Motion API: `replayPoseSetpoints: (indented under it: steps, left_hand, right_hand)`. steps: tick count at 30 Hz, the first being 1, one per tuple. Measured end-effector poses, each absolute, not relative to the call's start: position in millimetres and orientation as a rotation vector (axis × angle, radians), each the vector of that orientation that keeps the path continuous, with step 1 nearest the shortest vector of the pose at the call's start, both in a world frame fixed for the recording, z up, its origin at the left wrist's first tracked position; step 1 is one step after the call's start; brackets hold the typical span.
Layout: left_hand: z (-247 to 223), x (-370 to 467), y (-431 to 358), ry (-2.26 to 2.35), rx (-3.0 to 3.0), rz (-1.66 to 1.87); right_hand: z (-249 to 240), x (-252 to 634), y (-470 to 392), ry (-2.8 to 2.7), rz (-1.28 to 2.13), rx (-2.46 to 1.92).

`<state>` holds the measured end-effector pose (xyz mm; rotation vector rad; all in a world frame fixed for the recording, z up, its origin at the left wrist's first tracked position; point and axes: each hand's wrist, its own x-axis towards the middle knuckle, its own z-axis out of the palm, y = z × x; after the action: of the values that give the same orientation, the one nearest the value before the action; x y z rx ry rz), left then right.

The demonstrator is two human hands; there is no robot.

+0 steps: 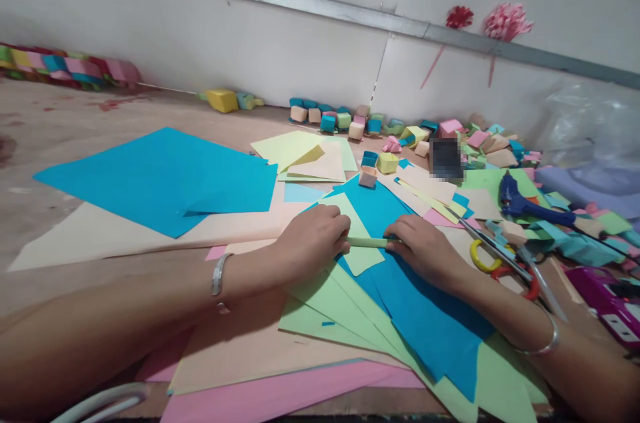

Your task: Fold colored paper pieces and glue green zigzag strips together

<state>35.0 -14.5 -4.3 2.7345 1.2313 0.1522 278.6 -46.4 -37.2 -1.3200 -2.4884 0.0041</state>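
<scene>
In the head camera's view, a person wearing bracelets (218, 274) stretches a narrow pale green paper strip (367, 243) between two hands above a workbench layered with coloured sheets. The left hand (317, 236) is curled, gripping one end between thumb and bent fingers; the right hand (425, 246) pinches the other end, its fingers drawn together over the paper. The strip sits near the middle of the scene, over a light green sheet (364, 267) and a blue sheet (430, 316); whether it is a separate piece or the folded edge of the light green sheet cannot be told. Being paper, it should prove almost weightless and dry to the touch, soft enough to crease or crush under a hard pinch, yet somewhat stiffer along its length if it is folded in layers, as it appears. The two ends, where the fingers sit, look like the best hold, with light, even pressure. Its long axis runs crosswise from left hand to right hand, nearly level, dipping only slightly toward the right; both tips are hidden in the grips, so neither end reads as a front. To the right lie yellow-handled scissors (484, 257) and a blue glue gun (533, 204).
</scene>
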Motion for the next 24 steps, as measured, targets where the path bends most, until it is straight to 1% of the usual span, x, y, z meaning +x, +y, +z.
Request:
replayPoseSetpoints:
  steps: [4,9,12,15,18,22,24]
  left_hand:
    - [-5.9,33.7,-11.3,1.18,2.639,0.159]
    - [-7.2,33.2,-13.8,1.086,2.632,0.202]
    - [-8.1,34.5,-18.6,1.079,2.686,0.226]
    - [-11.1,35.5,-20.2,1.061,2.727,0.279]
    - [-14.1,35.3,-18.4,1.005,2.781,0.245]
    - [-12.9,34.4,-18.3,0.978,2.929,0.323]
    - [-10.9,34.8,-20.5,0.94,2.984,0.308]
  right_hand:
    - [-27.4,277.4,-49.6,-2.495,0.2,-1.384]
    - [-26.7,277.9,-55.4,-2.489,0.262,-1.414]
    - [-30.8,277.8,-57.5,-2.474,0.294,-1.318]
    - [-31.4,275.6,-59.0,-2.449,0.271,-1.226]
    - [-28.7,273.3,-61.4,-2.409,0.203,-1.207]
    - [-26.2,274.4,-64.8,-2.416,0.08,-1.263]
    - [-25.5,275.6,-66.2,-2.426,0.013,-1.297]
